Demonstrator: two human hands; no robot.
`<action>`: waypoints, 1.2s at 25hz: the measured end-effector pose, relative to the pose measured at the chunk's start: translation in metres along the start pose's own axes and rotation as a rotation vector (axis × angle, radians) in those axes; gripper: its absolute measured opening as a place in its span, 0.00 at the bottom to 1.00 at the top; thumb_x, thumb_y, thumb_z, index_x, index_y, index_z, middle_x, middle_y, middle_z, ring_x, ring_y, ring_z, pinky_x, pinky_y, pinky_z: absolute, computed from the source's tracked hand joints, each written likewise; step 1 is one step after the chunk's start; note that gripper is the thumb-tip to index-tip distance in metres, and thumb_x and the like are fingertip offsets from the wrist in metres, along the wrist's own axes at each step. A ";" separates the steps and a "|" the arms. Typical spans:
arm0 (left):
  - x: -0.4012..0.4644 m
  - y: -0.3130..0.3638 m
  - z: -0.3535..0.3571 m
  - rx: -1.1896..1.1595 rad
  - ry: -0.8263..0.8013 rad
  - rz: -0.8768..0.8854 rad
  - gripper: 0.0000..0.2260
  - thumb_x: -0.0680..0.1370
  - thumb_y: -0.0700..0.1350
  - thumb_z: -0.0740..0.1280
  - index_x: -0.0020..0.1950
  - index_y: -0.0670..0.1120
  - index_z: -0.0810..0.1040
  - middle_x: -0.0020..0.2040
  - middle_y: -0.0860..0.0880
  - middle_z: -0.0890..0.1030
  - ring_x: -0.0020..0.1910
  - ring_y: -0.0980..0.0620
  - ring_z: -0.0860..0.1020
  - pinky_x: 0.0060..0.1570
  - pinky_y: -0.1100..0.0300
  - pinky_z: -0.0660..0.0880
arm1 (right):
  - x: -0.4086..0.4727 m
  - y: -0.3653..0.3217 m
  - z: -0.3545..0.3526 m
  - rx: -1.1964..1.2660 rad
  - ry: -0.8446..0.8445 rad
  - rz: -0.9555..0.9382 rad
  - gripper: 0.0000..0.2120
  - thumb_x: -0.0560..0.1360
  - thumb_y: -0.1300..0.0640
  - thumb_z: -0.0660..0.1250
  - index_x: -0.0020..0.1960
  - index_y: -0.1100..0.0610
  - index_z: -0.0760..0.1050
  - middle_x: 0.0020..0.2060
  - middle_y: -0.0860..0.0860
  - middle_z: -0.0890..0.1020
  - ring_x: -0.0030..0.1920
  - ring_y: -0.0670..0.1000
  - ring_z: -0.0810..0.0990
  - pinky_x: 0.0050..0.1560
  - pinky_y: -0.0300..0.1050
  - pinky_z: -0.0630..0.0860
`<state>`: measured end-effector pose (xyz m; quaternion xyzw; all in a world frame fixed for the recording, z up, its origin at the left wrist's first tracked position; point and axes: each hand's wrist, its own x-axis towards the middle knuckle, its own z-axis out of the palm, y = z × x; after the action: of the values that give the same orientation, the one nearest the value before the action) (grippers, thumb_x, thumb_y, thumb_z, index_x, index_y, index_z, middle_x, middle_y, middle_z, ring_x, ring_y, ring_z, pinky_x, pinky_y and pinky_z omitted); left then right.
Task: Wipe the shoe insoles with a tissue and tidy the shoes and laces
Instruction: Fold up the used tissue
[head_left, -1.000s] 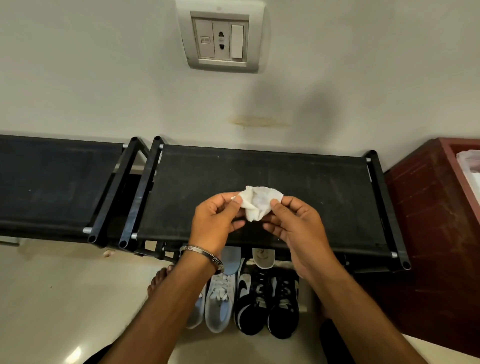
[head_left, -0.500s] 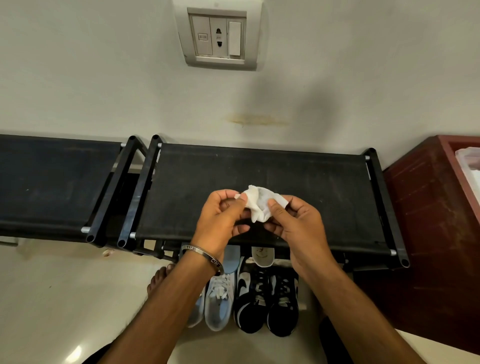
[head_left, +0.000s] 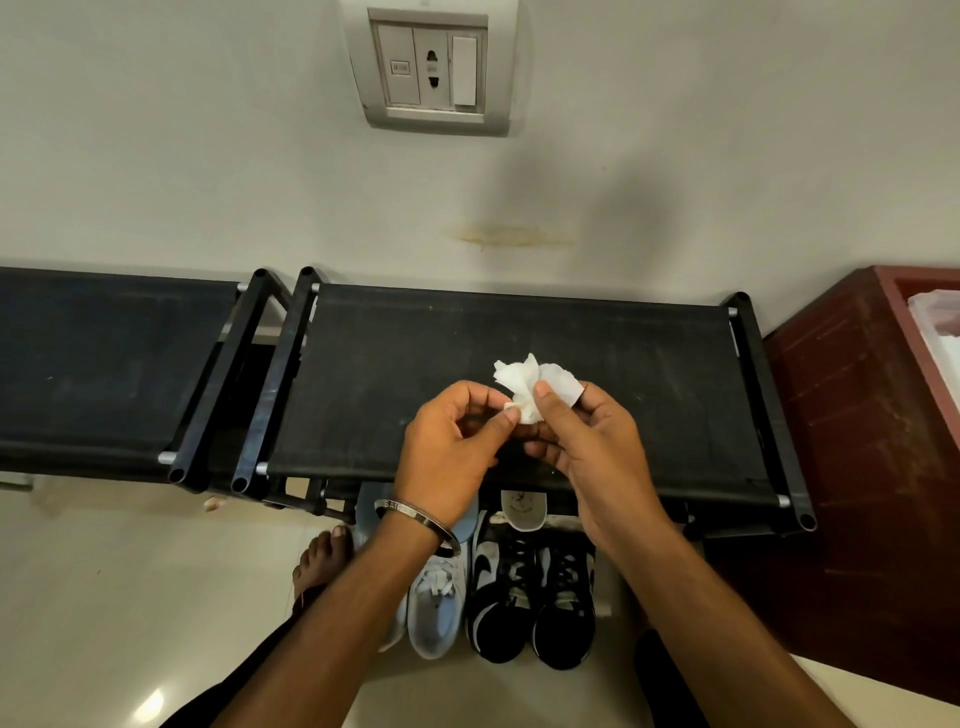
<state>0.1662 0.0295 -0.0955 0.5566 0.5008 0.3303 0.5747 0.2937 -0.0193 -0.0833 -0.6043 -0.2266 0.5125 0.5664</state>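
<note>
Both hands pinch a crumpled tissue (head_left: 530, 387) above the shoe rack (head_left: 649, 395): left hand (head_left: 452, 447) at its lower edge, right hand (head_left: 587, 441) alongside. The shoes (head_left: 530, 592) stand on the floor directly below, toes toward the person.

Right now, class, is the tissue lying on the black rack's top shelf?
No: both hands hold the tissue above the rack, the left hand and right hand pinching it.
</note>
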 end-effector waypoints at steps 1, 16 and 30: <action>0.000 0.000 0.000 0.033 0.015 0.026 0.03 0.75 0.41 0.72 0.45 0.49 0.80 0.40 0.52 0.84 0.40 0.55 0.82 0.36 0.61 0.78 | -0.001 0.000 0.001 -0.042 -0.029 -0.027 0.11 0.77 0.57 0.70 0.59 0.54 0.78 0.50 0.50 0.86 0.49 0.48 0.85 0.48 0.43 0.82; 0.001 0.012 -0.001 -0.486 0.076 -0.343 0.03 0.80 0.40 0.64 0.53 0.43 0.73 0.50 0.43 0.84 0.46 0.50 0.83 0.46 0.55 0.81 | 0.001 0.001 0.003 0.066 -0.049 0.203 0.10 0.77 0.57 0.70 0.57 0.54 0.80 0.46 0.53 0.86 0.42 0.48 0.83 0.45 0.44 0.81; 0.006 0.015 -0.009 -0.672 0.154 -0.407 0.04 0.82 0.37 0.61 0.52 0.44 0.74 0.45 0.45 0.83 0.35 0.56 0.83 0.34 0.62 0.80 | 0.002 -0.010 0.004 0.248 -0.082 0.242 0.17 0.74 0.47 0.65 0.57 0.57 0.80 0.52 0.56 0.86 0.48 0.50 0.85 0.47 0.44 0.82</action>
<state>0.1616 0.0407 -0.0812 0.2008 0.5064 0.3960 0.7392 0.2937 -0.0129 -0.0747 -0.5313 -0.1101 0.6252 0.5610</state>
